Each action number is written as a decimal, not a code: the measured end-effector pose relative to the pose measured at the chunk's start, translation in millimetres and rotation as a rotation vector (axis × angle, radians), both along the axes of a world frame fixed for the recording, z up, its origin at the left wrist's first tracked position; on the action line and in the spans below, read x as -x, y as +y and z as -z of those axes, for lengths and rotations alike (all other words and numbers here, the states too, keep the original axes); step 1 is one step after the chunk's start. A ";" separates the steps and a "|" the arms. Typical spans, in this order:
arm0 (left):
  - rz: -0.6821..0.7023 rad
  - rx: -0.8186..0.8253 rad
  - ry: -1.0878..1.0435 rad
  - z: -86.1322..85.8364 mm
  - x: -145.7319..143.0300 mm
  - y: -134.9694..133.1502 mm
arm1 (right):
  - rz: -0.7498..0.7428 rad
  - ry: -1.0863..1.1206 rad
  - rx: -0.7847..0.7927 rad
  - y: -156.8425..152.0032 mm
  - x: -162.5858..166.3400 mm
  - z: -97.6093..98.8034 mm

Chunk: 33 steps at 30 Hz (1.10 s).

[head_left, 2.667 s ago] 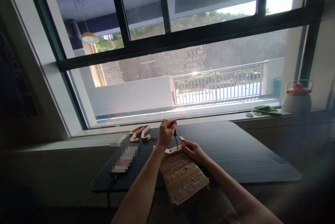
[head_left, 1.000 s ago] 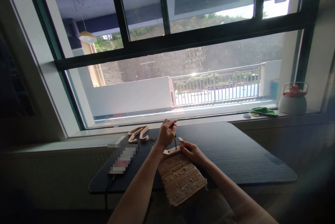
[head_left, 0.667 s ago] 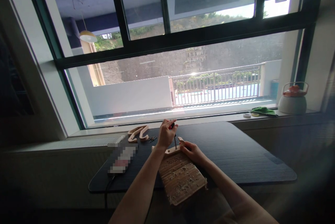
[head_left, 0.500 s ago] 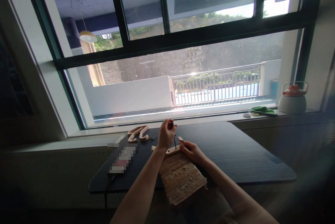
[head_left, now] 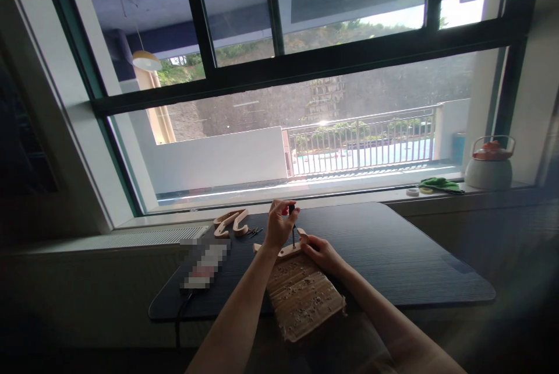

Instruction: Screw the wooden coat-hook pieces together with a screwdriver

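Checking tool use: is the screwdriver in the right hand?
No, the left hand grips the screwdriver; the right hand holds the wooden piece.

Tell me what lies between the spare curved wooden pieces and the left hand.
In the head view, a few small dark screws, or similar bits, lie on the table between the curved wooden pieces and the left hand, which grips a screwdriver.

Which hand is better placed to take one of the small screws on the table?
Left, probably: the left hand is nearer the screws, though it grips the screwdriver; the right hand holds the wooden piece, farther away.
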<state>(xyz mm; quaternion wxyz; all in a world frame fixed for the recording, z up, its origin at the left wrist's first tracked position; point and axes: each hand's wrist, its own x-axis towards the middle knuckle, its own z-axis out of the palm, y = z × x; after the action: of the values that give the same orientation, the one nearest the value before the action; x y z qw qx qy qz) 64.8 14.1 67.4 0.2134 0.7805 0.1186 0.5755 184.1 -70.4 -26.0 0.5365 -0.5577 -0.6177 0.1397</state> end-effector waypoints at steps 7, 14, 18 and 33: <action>0.013 0.006 0.022 -0.4 -1.3 1.0 | 0.011 -0.005 0.010 1.2 0.2 0.9; 0.055 0.030 0.046 -1.8 2.2 -3.3 | 0.002 -0.016 0.000 0.7 -0.2 0.8; -0.029 0.003 0.045 -0.6 3.3 0.5 | 0.013 -0.023 0.007 2.3 -1.1 2.5; 0.034 0.008 0.083 -2.4 6.5 -2.4 | 0.017 -0.021 0.010 1.7 -1.2 2.3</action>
<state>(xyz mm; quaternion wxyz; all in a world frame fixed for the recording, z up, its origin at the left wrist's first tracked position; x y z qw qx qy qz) 58.3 11.8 69.8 0.2214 0.8046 0.1164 0.5386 185.3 -68.7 -28.2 0.5285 -0.5670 -0.6177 0.1325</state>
